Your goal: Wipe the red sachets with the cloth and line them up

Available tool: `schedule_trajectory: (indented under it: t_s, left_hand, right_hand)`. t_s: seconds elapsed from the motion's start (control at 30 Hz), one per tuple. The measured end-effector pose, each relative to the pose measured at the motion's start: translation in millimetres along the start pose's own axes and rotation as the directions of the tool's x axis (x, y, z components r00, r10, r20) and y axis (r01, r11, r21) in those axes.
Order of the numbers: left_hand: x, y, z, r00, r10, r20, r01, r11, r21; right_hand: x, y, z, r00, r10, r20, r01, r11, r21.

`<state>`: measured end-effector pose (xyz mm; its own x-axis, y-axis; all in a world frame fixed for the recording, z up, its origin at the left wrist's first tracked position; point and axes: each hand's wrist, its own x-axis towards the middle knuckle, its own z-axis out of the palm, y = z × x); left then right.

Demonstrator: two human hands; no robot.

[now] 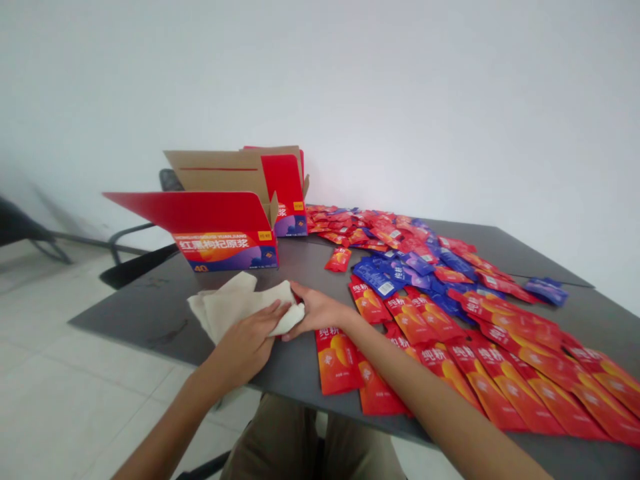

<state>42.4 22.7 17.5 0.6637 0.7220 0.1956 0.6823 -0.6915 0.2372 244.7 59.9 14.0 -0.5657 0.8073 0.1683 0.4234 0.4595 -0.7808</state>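
Left hand [247,350]: bare, folks, slender fingers!
Right hand [320,310]: bare as well!
Forearms [425,393]: both slim, both bare!
Trousers [273,440]: and here's olive-brown cloth, plain on both legs!

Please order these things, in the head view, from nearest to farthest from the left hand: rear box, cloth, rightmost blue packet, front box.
1. Cloth: touching the left hand.
2. Front box: beyond the hand, slightly left.
3. Rear box: behind the front box.
4. Rightmost blue packet: far right on the table.
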Motion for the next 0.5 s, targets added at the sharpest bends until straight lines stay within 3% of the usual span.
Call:
schedule_trajectory:
  t_s: [0.1, 0.3, 0.5]
  left_hand:
    - [-8, 2, 0, 1.0, -0.012, 0.005, 0.012, 1.0, -0.012]
    - [28, -8, -7, 0.996, -0.079, 0.047, 0.081, 0.996, -0.044]
    - [-8, -1, -6, 0.996, -0.087, 0.032, 0.089, 0.993, -0.073]
  right_hand:
    - [1, -1, 0, 1.0, -0.013, 0.001, 0.013, 1.0, -0.019]
    - [-3, -3, -1, 0.999, 0.028, 0.027, -0.03, 0.998, 0.062]
    - [0, 1, -1, 1.0, 0.004, -0.001, -0.004, 1.0, -0.028]
